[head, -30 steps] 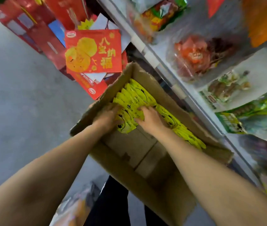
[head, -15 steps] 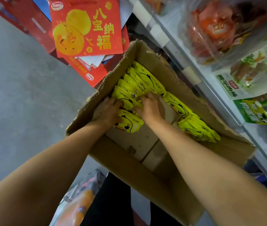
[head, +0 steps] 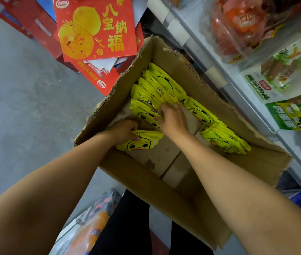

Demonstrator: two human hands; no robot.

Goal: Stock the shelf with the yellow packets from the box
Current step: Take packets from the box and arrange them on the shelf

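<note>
An open cardboard box (head: 188, 203) stands on the floor beside the shelf (head: 225, 74). Several yellow duck-face packets (head: 157, 85) stand in a row along its far left side, and another bunch of yellow packets (head: 223, 138) lies at its right. My left hand (head: 124, 130) grips a small stack of yellow packets (head: 142, 143) pulled away from the row, thumb on top. My right hand (head: 171, 118) reaches into the row, fingers curled around the front packets (head: 144, 112).
Red gift boxes (head: 94, 28) with yellow print lean on the floor just beyond the box. The shelf on the right carries bagged snacks (head: 241, 21) and green-labelled packs (head: 285, 116). Grey floor (head: 17, 107) lies to the left. An orange-drink bottle pack (head: 91, 229) sits by my legs.
My left hand has drawn a small stack of packets toward me, off the row. My right hand stays at the row, fingers dug between packets. The view has moved closer to the box.
</note>
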